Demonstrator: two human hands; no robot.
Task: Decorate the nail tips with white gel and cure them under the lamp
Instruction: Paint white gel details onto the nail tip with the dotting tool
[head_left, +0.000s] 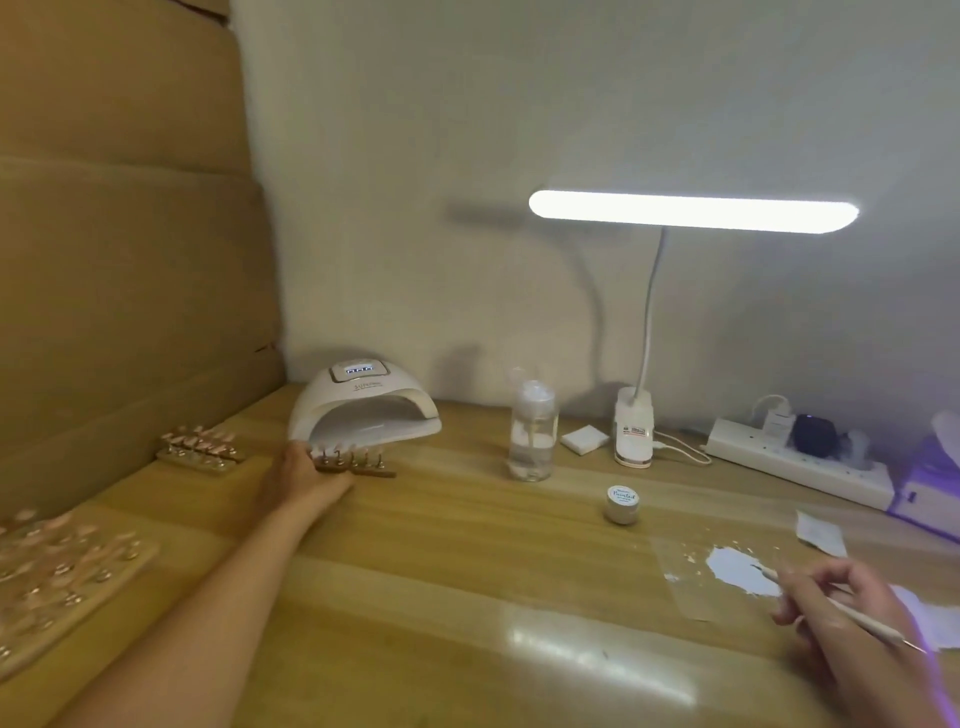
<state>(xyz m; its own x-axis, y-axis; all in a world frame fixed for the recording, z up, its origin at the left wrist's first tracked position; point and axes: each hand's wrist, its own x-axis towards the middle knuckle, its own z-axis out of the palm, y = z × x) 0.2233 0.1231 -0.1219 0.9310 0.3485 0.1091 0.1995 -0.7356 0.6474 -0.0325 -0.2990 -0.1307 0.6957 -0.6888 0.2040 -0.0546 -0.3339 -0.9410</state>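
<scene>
Our left hand fingers clamp the nail-tip strip, long axis running rightward from them, just before the curing lamp mouth; our right hand fingers pinch the brush.

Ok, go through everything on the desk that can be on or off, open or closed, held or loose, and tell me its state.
Curing lamp: display lit, opening empty.
Desk lamp: on.
Gel jar: lid on.
Clear bottle: upright, partly filled.
Nail strip: held by left hand, just outside the curing lamp.
Brush: gripped by right hand.
White gel: smeared on clear sheet.
</scene>
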